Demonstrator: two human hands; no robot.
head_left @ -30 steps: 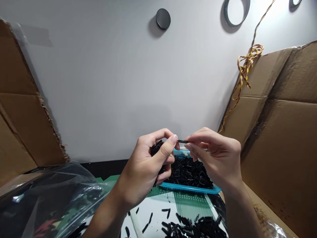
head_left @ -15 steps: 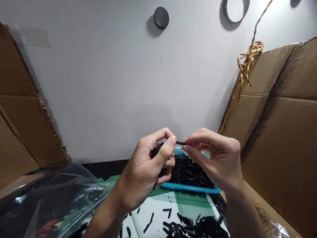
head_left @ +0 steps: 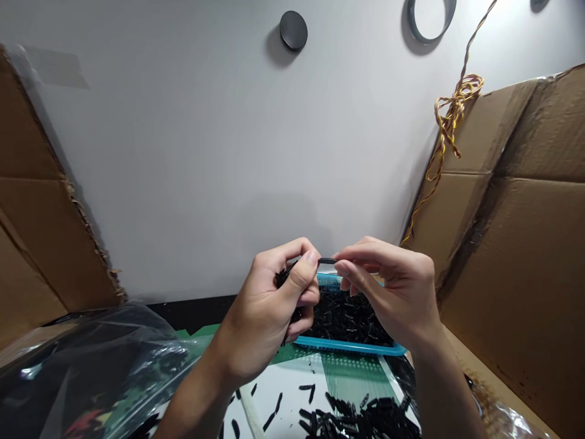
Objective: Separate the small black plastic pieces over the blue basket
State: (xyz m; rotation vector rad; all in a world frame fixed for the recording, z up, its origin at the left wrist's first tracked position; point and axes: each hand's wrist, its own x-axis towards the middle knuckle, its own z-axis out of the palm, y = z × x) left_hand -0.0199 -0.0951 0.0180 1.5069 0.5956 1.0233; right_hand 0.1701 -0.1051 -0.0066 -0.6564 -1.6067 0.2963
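Note:
My left hand [head_left: 283,299] is closed around several small black strips, whose ends poke out between the fingers. Its thumb and forefinger pinch one end of a single thin black strip [head_left: 326,261]. The other end of that strip is pinched between the thumb and forefinger of my right hand [head_left: 388,283]. Behind and below both hands stands a blue basket [head_left: 351,346] filled with similar black pieces. A heap of black strips [head_left: 361,417] lies on the white and green surface below, and a few loose ones [head_left: 306,389] lie apart from it.
Cardboard panels rise at the left [head_left: 36,231] and right [head_left: 516,244]. A clear plastic bag [head_left: 114,366] covers the lower left. Twisted yellow and brown wire [head_left: 452,116] hangs at the right. A black disc [head_left: 293,30] and a dark ring [head_left: 432,39] are on the grey wall.
The strip between my hands now shows a smoother, slightly curved length. My right fingertips have shifted a little along it, and the whole view has moved slightly.

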